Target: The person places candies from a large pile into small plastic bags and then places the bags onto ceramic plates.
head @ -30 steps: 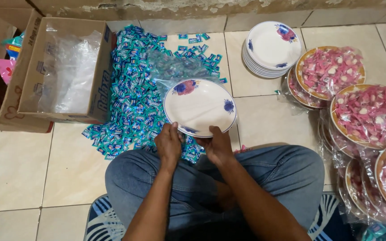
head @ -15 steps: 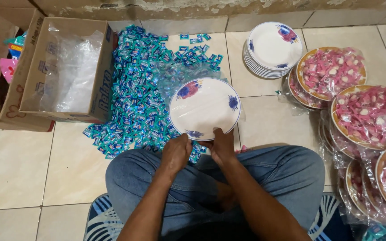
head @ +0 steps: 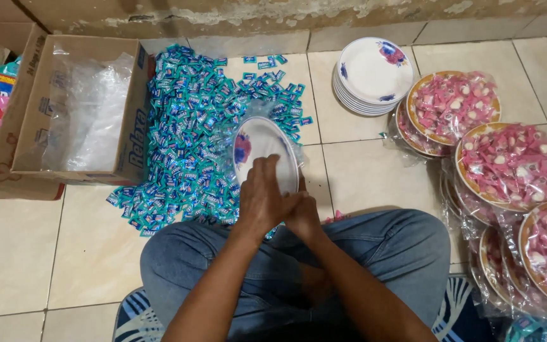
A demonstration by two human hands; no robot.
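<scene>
A white plate with a blue and red flower print (head: 257,147) sits inside a clear plastic bag and is tilted on edge above the candy pile. My left hand (head: 262,197) lies over its near side, fingers spread on the plate face. Underneath and to the right, my right hand (head: 303,216) grips the lower rim. Both hands hold the plate in front of my knees.
A heap of blue-green wrapped candies (head: 185,126) covers the tiles ahead. An open cardboard box with clear plastic (head: 77,120) stands at left. A stack of white plates (head: 375,75) is at back right, and several wrapped plates of pink candies (head: 514,164) line the right.
The plate went from lying flat and face-up to tilted on edge. My left hand moved from the near rim onto the plate face, close beside my right hand.
</scene>
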